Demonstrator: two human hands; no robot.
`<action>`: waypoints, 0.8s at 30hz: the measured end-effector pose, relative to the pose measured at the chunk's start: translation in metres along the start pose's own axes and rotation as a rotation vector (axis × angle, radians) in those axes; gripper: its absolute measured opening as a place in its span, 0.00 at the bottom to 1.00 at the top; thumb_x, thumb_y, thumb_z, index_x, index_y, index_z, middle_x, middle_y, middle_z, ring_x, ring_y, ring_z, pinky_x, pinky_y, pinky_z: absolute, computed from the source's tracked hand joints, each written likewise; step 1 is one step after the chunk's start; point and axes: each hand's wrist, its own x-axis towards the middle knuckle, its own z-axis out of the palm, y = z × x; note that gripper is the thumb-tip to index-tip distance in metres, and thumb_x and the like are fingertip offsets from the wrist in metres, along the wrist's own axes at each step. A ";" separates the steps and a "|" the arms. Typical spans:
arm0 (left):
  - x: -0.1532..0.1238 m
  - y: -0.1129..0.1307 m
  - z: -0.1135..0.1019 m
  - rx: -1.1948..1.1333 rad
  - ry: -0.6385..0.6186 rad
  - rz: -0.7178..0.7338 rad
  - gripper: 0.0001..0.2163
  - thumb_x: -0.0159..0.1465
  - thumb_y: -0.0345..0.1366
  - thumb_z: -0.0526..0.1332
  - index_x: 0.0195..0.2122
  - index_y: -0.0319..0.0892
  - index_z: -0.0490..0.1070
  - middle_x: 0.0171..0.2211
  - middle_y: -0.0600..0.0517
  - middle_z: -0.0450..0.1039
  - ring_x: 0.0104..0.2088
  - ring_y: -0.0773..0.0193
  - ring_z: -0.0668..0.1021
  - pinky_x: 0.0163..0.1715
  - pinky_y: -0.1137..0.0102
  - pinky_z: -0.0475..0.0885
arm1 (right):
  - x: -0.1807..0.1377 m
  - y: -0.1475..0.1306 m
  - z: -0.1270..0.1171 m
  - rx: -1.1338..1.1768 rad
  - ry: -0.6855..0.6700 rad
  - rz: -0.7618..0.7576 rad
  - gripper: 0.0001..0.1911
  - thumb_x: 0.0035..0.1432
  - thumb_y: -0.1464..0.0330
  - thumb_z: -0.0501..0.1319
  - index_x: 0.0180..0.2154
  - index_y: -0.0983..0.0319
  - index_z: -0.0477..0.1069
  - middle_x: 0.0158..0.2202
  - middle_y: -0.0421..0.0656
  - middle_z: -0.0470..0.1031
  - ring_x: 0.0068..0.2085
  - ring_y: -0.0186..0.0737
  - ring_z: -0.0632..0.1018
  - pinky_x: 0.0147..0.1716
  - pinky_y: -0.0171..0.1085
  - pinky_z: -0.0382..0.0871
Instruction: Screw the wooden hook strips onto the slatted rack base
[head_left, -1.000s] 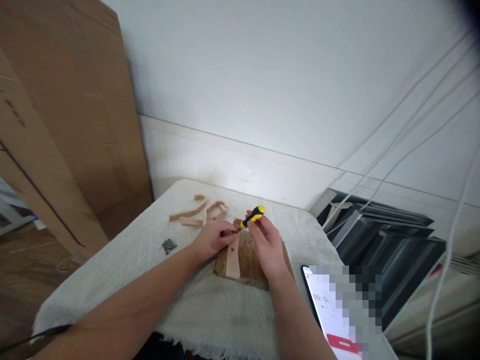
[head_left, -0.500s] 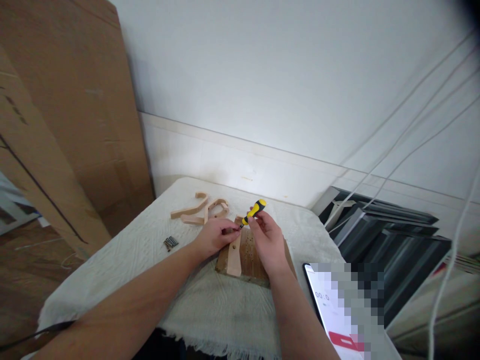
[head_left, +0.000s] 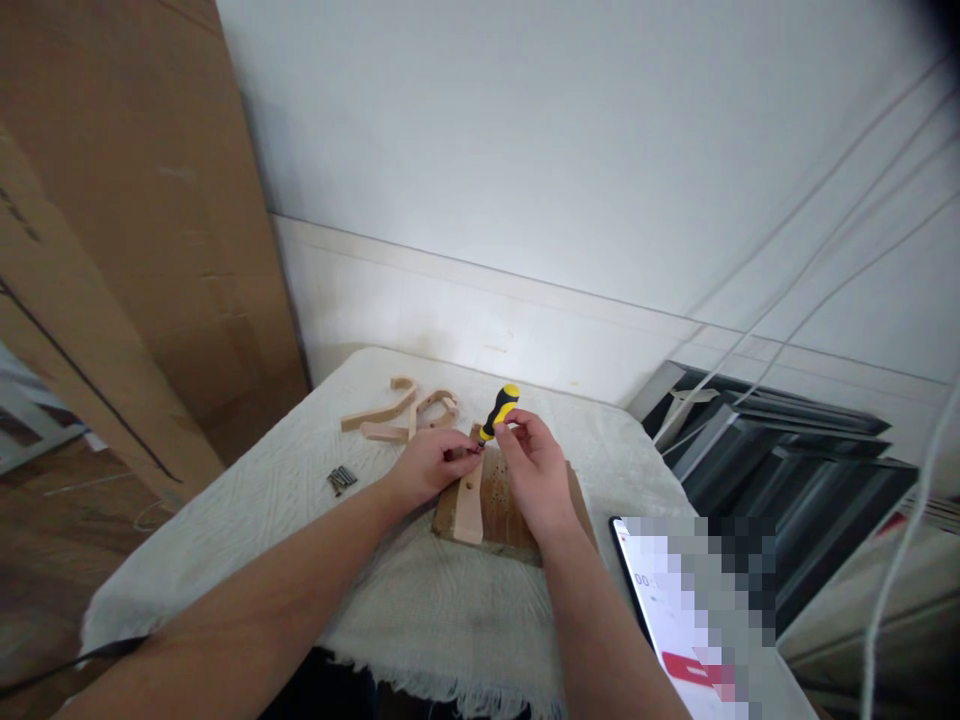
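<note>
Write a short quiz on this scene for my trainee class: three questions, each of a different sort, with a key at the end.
1. Multiple choice: which hand holds the handle of the yellow-and-black screwdriver?
A) left
B) right
C) neither

2. True or false: the loose screws lie on the pale cloth.

3. Short answer: near which end of the screwdriver are the fingers of the left hand?

Key
1. B, the right hand.
2. True; they are to the left of the brown board.
3. The lower end, at the pale wooden piece. Whether they pinch anything is too small to tell.
</note>
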 end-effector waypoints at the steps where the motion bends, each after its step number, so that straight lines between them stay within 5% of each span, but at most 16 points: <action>1: 0.000 0.000 0.000 -0.002 0.001 0.001 0.09 0.60 0.37 0.60 0.31 0.39 0.78 0.25 0.53 0.73 0.27 0.66 0.71 0.30 0.72 0.63 | 0.000 -0.001 0.000 0.013 -0.002 0.003 0.14 0.57 0.59 0.59 0.42 0.60 0.69 0.35 0.42 0.75 0.31 0.38 0.74 0.32 0.38 0.67; 7: 0.000 -0.002 0.002 0.004 0.009 0.023 0.08 0.61 0.36 0.60 0.31 0.38 0.77 0.24 0.54 0.72 0.26 0.68 0.70 0.28 0.73 0.62 | 0.001 -0.005 0.000 0.049 -0.083 -0.049 0.13 0.58 0.60 0.57 0.42 0.59 0.69 0.34 0.42 0.76 0.35 0.40 0.75 0.35 0.39 0.67; 14: -0.005 0.000 0.007 0.114 0.067 0.138 0.08 0.63 0.32 0.57 0.30 0.38 0.75 0.26 0.54 0.70 0.27 0.69 0.70 0.29 0.74 0.62 | 0.002 -0.003 0.001 -0.040 0.042 0.010 0.15 0.52 0.56 0.64 0.34 0.60 0.67 0.26 0.37 0.69 0.28 0.36 0.70 0.30 0.36 0.64; 24: -0.005 0.004 0.003 0.098 0.030 0.096 0.09 0.63 0.35 0.58 0.29 0.39 0.74 0.24 0.55 0.68 0.26 0.69 0.69 0.27 0.74 0.61 | -0.002 -0.006 -0.004 -0.078 -0.009 -0.028 0.16 0.59 0.58 0.56 0.41 0.62 0.73 0.35 0.45 0.76 0.33 0.40 0.74 0.33 0.39 0.65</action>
